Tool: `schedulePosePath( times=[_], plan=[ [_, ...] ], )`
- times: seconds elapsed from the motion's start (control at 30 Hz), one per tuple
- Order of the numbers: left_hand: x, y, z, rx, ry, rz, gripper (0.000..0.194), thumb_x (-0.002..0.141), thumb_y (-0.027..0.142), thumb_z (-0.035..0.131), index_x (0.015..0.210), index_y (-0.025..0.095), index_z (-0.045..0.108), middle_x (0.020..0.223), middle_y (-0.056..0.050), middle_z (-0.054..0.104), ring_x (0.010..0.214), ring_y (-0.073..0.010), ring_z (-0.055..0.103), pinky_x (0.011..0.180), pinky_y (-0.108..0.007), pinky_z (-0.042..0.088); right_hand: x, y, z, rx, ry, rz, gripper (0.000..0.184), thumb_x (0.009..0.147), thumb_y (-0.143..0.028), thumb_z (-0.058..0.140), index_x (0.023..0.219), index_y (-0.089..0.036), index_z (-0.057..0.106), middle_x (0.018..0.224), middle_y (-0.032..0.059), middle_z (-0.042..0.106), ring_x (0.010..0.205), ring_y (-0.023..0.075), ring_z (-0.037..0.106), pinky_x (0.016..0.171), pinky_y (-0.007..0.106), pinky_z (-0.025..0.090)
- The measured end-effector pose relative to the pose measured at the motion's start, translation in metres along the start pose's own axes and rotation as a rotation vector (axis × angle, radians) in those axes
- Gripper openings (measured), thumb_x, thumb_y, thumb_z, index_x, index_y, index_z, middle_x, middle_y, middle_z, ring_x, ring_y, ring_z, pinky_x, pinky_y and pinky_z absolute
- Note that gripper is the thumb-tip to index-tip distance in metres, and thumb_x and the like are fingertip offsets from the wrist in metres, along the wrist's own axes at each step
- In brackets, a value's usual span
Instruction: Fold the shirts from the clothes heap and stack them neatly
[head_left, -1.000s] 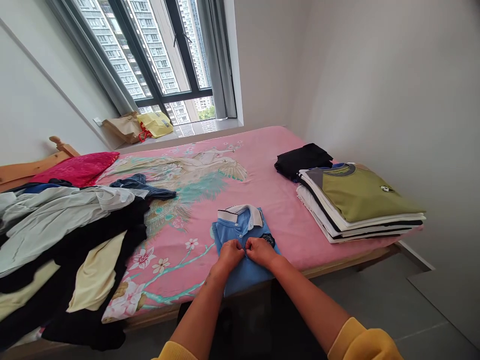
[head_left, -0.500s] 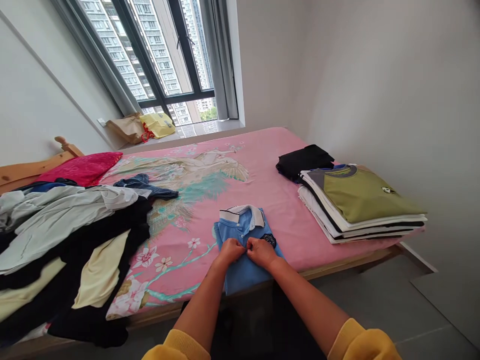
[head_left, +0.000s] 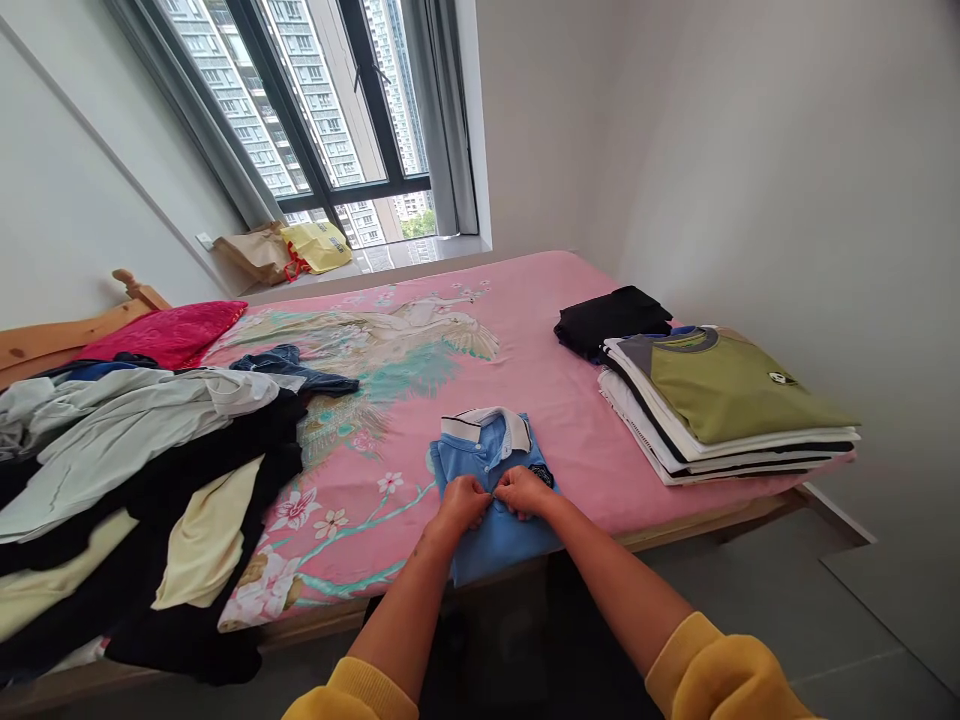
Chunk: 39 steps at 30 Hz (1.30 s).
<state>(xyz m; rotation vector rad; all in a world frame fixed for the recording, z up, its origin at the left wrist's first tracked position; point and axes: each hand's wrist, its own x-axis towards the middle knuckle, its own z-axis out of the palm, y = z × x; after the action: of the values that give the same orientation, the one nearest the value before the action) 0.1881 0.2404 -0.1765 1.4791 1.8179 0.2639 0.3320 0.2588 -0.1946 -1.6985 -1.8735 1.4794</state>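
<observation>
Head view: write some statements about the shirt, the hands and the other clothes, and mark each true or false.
1. The left hand and right hand are both on the blue shirt. True.
2. The shirt's collar is solid black. False: the collar is mostly white with dark trim.
3. The green top lies uppermost on its stack. True.
4. The loose pile is right of the shirt. False: the loose pile is to its left.
5. The yellow bag is beside the brown bag. True.

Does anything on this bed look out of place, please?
Only slightly: jumbled clothes on the left look untidy, black fabric hanging over the edge of the bed, unlike the neat folded clothes on the right. The blue polo shirt shows no visible damage.
</observation>
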Motion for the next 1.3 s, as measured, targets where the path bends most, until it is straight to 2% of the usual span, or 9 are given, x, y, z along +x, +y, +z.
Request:
schedulePosePath(
  times=[0.2,0.33,0.47,0.53,0.7,0.83,0.97,1.13,1.3],
  plan=[
    [-0.003,-0.013,0.007,0.003,0.164,0.105,0.021,0.073,0.037,0.06,0.066,0.018,0.055,0.049,0.003,0.054,0.049,-0.012,0.055,0.048,-0.021,0.036,-0.005,-0.003,-0.008,0.12,-0.03,0.035,0.016,0.077,-0.029,0.051,0.066,-0.018,0.053,0.049,-0.0039,0.055,0.035,0.009,0.05,0.036,0.019,0.037],
    [-0.01,-0.016,0.009,0.014,0.254,0.175,0.021,0.075,0.036,0.059,0.064,0.019,0.054,0.061,0.0,0.06,0.064,-0.0149,0.058,0.058,-0.024,0.037,-0.01,-0.011,-0.006,0.081,0.155,0.044,0.026,0.084,-0.04,0.042,0.081,-0.018,0.056,0.061,0.0019,0.063,0.044,0.0126,0.057,0.042,0.022,0.039],
    [-0.022,-0.017,0.01,0.02,0.261,0.244,0.01,0.078,0.022,0.053,0.07,0.02,0.055,0.068,-0.003,0.062,0.067,-0.017,0.058,0.062,-0.027,0.037,-0.002,-0.027,0.003,-0.055,0.393,0.034,0.045,0.077,-0.06,0.05,0.087,-0.017,0.058,0.088,0.0127,0.068,0.083,0.0236,0.066,0.064,0.029,0.043],
    [-0.024,-0.017,0.008,-0.022,0.278,0.289,0.009,0.081,0.019,0.049,0.075,0.02,0.055,0.072,-0.004,0.063,0.069,-0.0169,0.059,0.064,-0.027,0.039,0.004,-0.032,0.006,-0.148,0.449,0.047,0.044,0.074,-0.059,0.056,0.085,-0.017,0.06,0.092,0.0145,0.068,0.091,0.0273,0.064,0.069,0.031,0.042],
    [-0.005,-0.01,-0.004,-0.121,0.38,0.394,0.015,0.081,0.012,0.044,0.091,0.02,0.053,0.089,-0.003,0.063,0.081,-0.0139,0.059,0.077,-0.026,0.044,0.013,-0.029,0.013,-0.176,0.477,0.068,0.023,0.079,-0.038,0.053,0.08,-0.017,0.063,0.089,0.0129,0.069,0.087,0.0258,0.064,0.067,0.03,0.039],
    [0.019,0.001,-0.007,-0.098,0.324,0.402,0.027,0.074,0.006,0.05,0.096,0.021,0.053,0.087,-0.001,0.063,0.081,-0.0137,0.058,0.078,-0.027,0.043,0.008,-0.022,0.013,-0.142,0.512,0.009,0.014,0.08,-0.032,0.052,0.081,-0.02,0.06,0.084,0.006,0.068,0.08,0.0194,0.063,0.063,0.026,0.036],
    [0.03,0.003,-0.004,-0.092,0.298,0.382,0.027,0.069,0.006,0.054,0.091,0.021,0.054,0.08,0.0,0.062,0.075,-0.0147,0.056,0.071,-0.027,0.041,0.006,-0.023,0.011,-0.103,0.525,-0.077,0.004,0.076,-0.023,0.054,0.075,-0.021,0.057,0.079,0.0021,0.066,0.077,0.0152,0.06,0.066,0.024,0.037],
    [0.033,-0.004,-0.001,-0.161,0.3,0.367,0.02,0.068,0.008,0.05,0.083,0.021,0.052,0.071,0.002,0.059,0.066,-0.0132,0.053,0.066,-0.026,0.04,0.013,-0.022,0.009,0.014,0.459,-0.087,0.007,0.072,-0.016,0.054,0.074,-0.021,0.059,0.073,0.0006,0.065,0.067,0.0137,0.06,0.061,0.023,0.04],
    [0.036,-0.011,-0.002,-0.269,0.304,0.376,0.01,0.069,0.012,0.052,0.072,0.021,0.048,0.068,0.005,0.055,0.064,-0.0112,0.052,0.065,-0.025,0.041,0.017,-0.014,0.013,0.191,0.368,-0.077,0.011,0.079,-0.024,0.049,0.076,-0.02,0.059,0.063,-0.0011,0.061,0.05,0.0105,0.056,0.049,0.022,0.042]
  ],
)
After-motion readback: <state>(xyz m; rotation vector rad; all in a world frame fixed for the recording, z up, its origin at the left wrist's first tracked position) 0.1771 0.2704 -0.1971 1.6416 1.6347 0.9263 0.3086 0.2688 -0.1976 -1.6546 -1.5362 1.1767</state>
